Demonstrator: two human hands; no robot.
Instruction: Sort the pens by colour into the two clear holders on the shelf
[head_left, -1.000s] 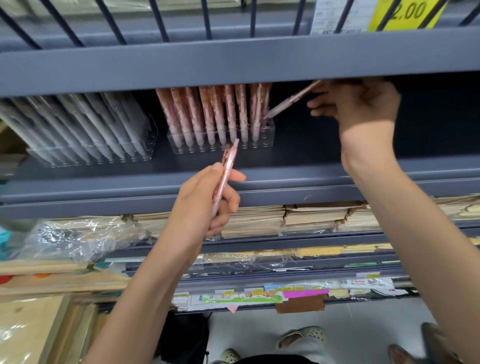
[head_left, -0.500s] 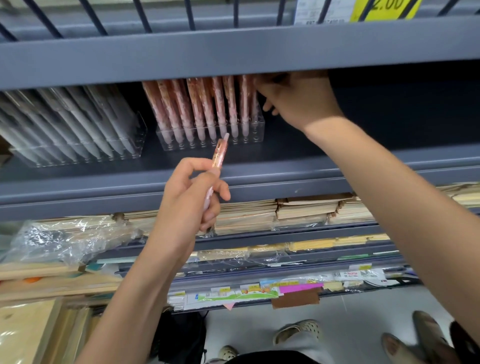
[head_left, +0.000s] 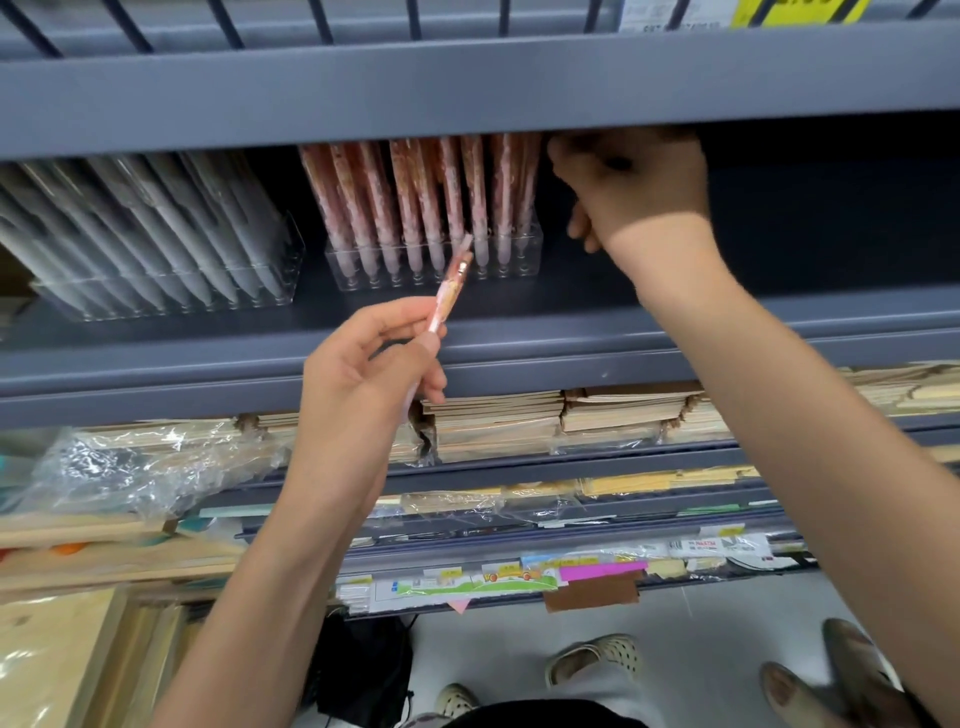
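At the far left of the grey shelf (head_left: 727, 327) stands the left holder (head_left: 249, 291), a clear tray packed with grey pens (head_left: 135, 223) that lean back and to the left in close rows. Below and to its right, in front of the shelf's edge, the left hand (head_left: 358, 379) grips a single pink pen (head_left: 448, 291). Thumb and forefinger pinch the lower barrel and the other fingers curl in beneath it, so the grip is narrow and closed round the pen alone. The pen slants up and to the right. Its pale upper end, with a gold ring, reaches across the front wall of the right holder (head_left: 530, 265); whether it touches that wall cannot be told. This second clear holder sits just beside the first, with a gap between them. It is filled with pink pens (head_left: 415, 197) standing nearly upright, tips down in their sockets, tops hidden behind the lip of the upper shelf (head_left: 467, 93). Further right, the right hand (head_left: 634, 192) reaches up to the right end of that row. The back of the hand faces the camera, and its fingers (head_left: 563, 156) bend in against the tops of the last pink pens, just under the lip. The fingertips are blurred and partly hidden there, so it cannot be told whether they hold a pen or only touch the row. On the shelf below lie stacks of brown notebooks (head_left: 498, 421).
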